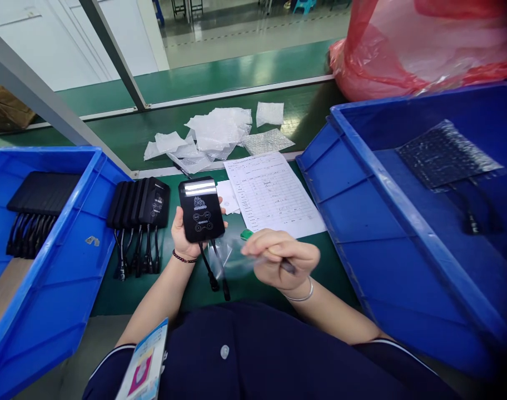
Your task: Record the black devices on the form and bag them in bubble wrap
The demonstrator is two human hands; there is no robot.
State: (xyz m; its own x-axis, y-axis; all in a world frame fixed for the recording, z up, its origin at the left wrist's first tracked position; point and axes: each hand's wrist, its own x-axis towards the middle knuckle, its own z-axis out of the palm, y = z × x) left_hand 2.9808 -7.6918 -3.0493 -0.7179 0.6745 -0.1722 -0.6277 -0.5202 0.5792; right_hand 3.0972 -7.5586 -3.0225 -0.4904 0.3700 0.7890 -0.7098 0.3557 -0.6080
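My left hand (184,236) holds a black device (202,211) from below, its glossy face with white markings turned up and two short black cables hanging toward me. To its right my right hand (282,258) is closed, thumb and fingers pinched on a clear plastic film (249,256), which is blurred. A dark object (287,266) shows within that hand, too hidden to name. Just beyond the fingertips is a small green item (246,234). Another clear plastic piece (220,256) lies beneath the cables. Behind the hands, a printed form (274,194) overlaps a small white paper (228,196).
Several black devices (139,203) stand in a row at left, beside a blue bin (80,250) holding more. White bubble bags (220,130) lie at the back. On the right, a large blue bin (362,222) contains a wrapped device (445,155); a red plastic bag (374,66) sits behind it.
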